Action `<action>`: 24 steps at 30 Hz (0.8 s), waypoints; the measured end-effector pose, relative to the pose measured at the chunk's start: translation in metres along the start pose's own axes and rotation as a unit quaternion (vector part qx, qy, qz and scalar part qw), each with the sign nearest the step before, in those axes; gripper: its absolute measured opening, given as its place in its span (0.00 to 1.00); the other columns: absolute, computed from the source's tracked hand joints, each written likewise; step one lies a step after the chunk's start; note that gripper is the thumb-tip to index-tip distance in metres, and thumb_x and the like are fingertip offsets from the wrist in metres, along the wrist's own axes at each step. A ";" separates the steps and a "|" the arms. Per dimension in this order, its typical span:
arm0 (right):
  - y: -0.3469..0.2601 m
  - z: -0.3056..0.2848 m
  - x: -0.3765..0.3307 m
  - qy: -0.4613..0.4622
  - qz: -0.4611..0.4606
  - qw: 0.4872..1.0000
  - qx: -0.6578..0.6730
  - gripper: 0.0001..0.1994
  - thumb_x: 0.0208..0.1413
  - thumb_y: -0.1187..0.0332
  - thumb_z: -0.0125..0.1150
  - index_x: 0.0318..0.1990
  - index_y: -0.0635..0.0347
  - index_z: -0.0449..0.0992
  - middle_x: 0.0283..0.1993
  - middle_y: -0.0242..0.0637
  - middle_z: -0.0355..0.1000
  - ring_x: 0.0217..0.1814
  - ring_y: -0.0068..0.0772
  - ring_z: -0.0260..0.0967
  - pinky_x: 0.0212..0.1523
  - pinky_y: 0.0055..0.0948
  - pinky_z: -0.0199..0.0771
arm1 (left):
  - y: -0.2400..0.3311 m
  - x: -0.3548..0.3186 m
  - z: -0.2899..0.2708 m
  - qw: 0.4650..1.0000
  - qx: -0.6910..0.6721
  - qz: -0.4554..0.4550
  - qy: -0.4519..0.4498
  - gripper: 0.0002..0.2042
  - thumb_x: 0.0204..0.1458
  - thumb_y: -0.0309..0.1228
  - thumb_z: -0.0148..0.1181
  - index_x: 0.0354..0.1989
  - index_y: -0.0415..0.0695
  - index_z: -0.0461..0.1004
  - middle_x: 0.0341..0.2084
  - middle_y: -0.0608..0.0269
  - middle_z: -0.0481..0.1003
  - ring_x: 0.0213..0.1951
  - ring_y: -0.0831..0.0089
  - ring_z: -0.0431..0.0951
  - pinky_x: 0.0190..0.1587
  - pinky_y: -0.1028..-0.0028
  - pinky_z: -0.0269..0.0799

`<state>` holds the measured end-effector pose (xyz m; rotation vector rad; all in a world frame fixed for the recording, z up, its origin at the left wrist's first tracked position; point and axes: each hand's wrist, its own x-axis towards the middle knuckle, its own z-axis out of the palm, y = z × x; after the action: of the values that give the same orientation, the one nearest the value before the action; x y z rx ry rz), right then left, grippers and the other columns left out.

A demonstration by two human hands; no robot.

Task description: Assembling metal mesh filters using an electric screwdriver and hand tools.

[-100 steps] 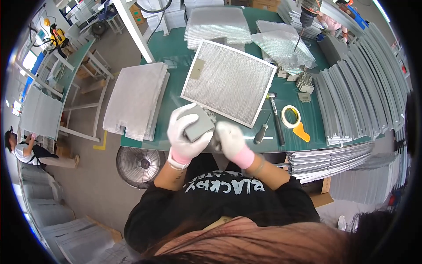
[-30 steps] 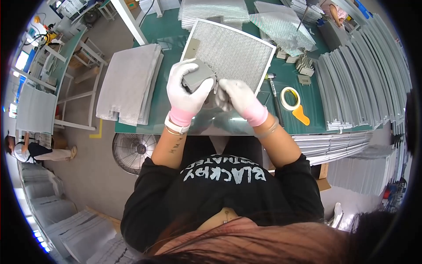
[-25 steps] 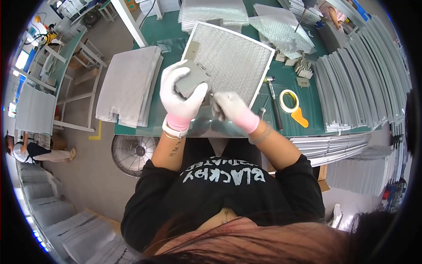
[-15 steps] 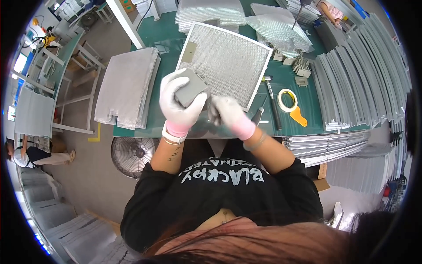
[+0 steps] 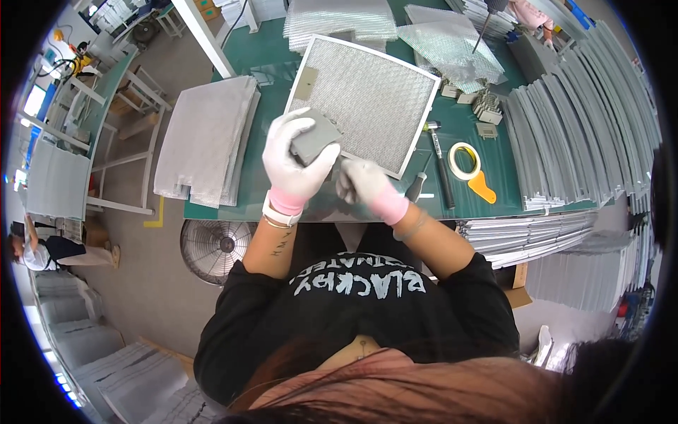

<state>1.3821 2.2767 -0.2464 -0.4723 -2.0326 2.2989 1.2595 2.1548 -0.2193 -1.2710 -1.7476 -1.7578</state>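
My left hand (image 5: pixel 293 159), in a white glove with a pink cuff, grips a grey flat-faced metal block (image 5: pixel 316 137), perhaps a stack of small plates. Its thumb presses the near side and the fingers wrap the left edge. Just right of the block, my gloved right hand (image 5: pixel 364 182) is closed, knuckles up. Whatever its fingers hold is hidden. Behind both hands lies a framed mesh filter panel (image 5: pixel 374 99) with a small grey-tan plate (image 5: pixel 306 83) at its left side. The block overlaps the panel's near left corner in view.
On the green table (image 5: pixel 272 106) lie a hammer (image 5: pixel 443 169), a dark-handled tool (image 5: pixel 417 187), a tape roll (image 5: pixel 463 161) and an orange scraper (image 5: pixel 482 187). Small metal plates (image 5: pixel 487 107) stand beyond. Panels (image 5: pixel 205 134) are stacked left, more (image 5: pixel 579 134) right. A driver bit (image 5: pixel 482 34) hangs above.
My left hand and the grey block have shifted slightly right, and the block has turned a little. My right hand stays beside it, less blurred now. The view has shifted slightly.
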 end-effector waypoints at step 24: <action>-0.092 -0.023 -0.011 -0.118 -0.390 0.833 -0.375 0.40 0.37 0.64 0.77 0.62 0.61 0.68 0.58 0.48 0.69 0.63 0.55 0.64 0.67 0.47 0.59 | 0.016 -0.044 -0.002 0.993 0.075 0.072 -0.059 0.52 0.40 0.41 0.79 0.68 0.31 0.49 0.51 0.44 0.74 0.48 0.52 0.79 0.49 0.61 0.76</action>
<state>1.3822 2.3096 -0.1572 0.5930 -2.5117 1.0861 1.2947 2.1353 -0.2439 -1.4228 -1.7665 -1.4713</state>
